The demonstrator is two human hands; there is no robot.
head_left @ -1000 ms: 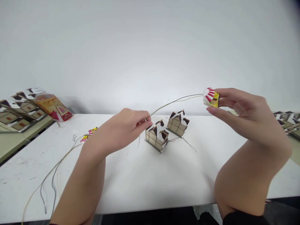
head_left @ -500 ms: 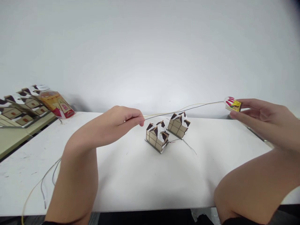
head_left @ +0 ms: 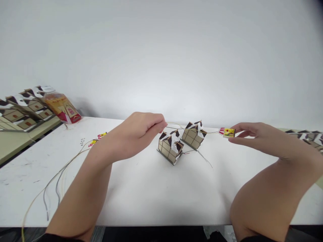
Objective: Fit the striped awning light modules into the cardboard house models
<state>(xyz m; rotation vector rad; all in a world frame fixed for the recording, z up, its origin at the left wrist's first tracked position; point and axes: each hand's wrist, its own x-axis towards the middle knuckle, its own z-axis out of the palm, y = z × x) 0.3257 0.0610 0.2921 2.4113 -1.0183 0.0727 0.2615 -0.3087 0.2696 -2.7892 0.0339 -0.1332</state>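
My left hand pinches thin wires near the middle, above and left of two small model houses. From it the wires run right to a small yellow piece with a red-and-white striped end, held between the fingertips of my right hand. One snow-roofed house stands below my left fingers. Just behind it on the right is the other house, with the wires passing in front of its roof. Loose wire ends lie beside both houses.
The white table meets a pale wall. At far left, several model houses stand on a green board beside an orange-labelled bottle. Similar yellow-and-red pieces and long wires lie behind my left forearm. More houses show at far right.
My right hand has moved left and down with the yellow piece, and the wires now sag. My left hand has shifted slightly right. More yellow-and-red pieces show beside my left forearm.
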